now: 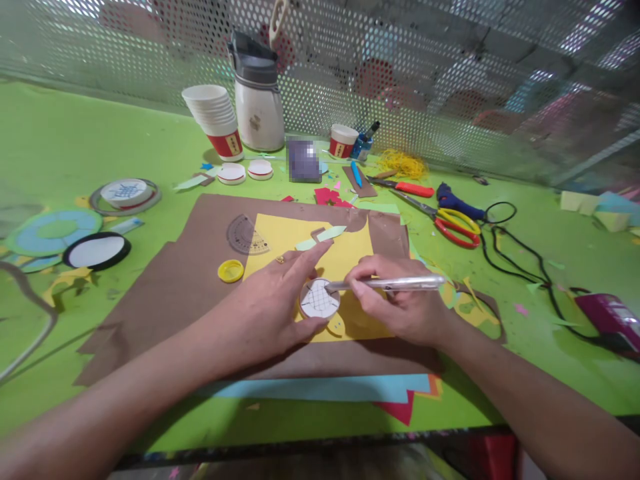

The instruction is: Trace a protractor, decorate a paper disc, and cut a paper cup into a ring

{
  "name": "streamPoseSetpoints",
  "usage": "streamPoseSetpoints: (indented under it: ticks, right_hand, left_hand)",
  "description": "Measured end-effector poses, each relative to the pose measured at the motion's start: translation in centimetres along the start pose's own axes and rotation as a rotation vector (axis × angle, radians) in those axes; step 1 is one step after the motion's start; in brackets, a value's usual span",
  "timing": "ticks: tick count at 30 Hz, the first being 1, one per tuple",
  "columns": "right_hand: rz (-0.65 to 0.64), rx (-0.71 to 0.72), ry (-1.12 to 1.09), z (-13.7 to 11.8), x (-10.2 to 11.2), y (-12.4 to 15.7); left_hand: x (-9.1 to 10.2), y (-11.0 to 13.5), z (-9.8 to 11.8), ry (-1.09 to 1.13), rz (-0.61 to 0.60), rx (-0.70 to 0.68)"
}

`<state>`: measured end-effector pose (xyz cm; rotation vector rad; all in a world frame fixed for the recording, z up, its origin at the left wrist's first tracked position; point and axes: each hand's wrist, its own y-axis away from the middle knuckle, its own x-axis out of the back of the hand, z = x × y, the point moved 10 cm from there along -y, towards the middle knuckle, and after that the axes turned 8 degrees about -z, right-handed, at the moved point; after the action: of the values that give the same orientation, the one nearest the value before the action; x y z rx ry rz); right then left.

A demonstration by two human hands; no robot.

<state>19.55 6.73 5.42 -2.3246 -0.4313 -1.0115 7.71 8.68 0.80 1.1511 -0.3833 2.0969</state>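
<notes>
A small white paper disc (319,300) with a drawn grid of lines lies on a yellow sheet (300,237), which rests on brown paper (190,280). My left hand (273,303) presses down around the disc's left side, index finger stretched out above it and thumb below. My right hand (400,303) grips a clear-barrelled pen (395,283) whose tip touches the disc's right edge. A pale green cut-out strip (325,235) lies on the yellow sheet just beyond my left index finger.
A protractor (246,235) and yellow cap (231,271) lie left of my hands. Scissors (453,223), a red knife (413,189), a glue gun (607,320) with black cord sit right. Stacked cups (215,120), a thermos (257,100) and tape rolls (125,195) stand behind.
</notes>
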Motion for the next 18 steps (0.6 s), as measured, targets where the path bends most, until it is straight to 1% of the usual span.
streamPoseSetpoints:
  ticks: [3,7,13,18]
  right_hand:
    - [0.014,-0.006,-0.022,0.05,0.15,-0.08]
    - [0.043,-0.008,0.005,0.07,0.37,0.03]
    - [0.022,-0.002,0.071,0.04,-0.09,0.24]
    - [0.041,-0.004,0.045,-0.11,0.10,0.25]
  left_hand:
    - [-0.01,0.02,0.10,-0.005,0.000,-0.003]
    - [-0.01,0.13,0.41,-0.002,0.004,-0.019]
    - [-0.08,0.13,0.25,-0.022,0.012,-0.024]
    - [-0.02,-0.08,0.27,-0.033,0.027,-0.036]
